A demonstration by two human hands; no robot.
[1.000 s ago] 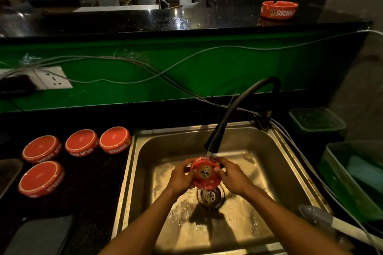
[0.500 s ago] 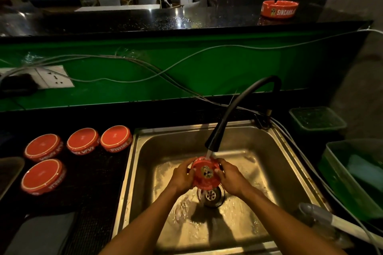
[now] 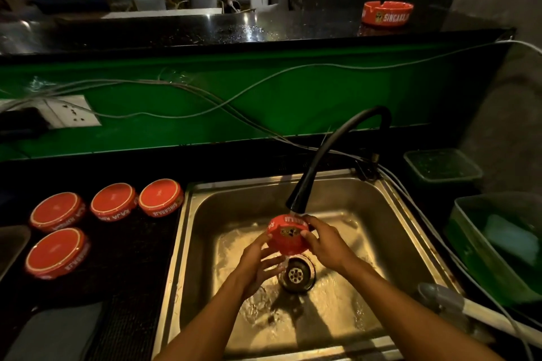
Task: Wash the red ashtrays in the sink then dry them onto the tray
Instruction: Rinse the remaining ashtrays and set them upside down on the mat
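Red ashtray (image 3: 289, 233) up under the black faucet (image 3: 305, 190), over the drain (image 3: 296, 273) of the sink (image 3: 346, 184), gripped at its rim by the right hand (image 3: 327, 240) alone. Left hand (image 3: 258, 261) just below, fingers spread and loose, holding nothing (more cradle than clamp). Wet and held on one side only, so likely to slip, drop and chip against the steel basin.

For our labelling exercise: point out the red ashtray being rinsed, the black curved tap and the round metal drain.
Red round ashtray being rinsed (image 3: 288, 239), head view, its upturned face.
Black curved tap (image 3: 328, 149), head view, mid-neck.
Round metal drain (image 3: 296, 274), head view, perforated centre.
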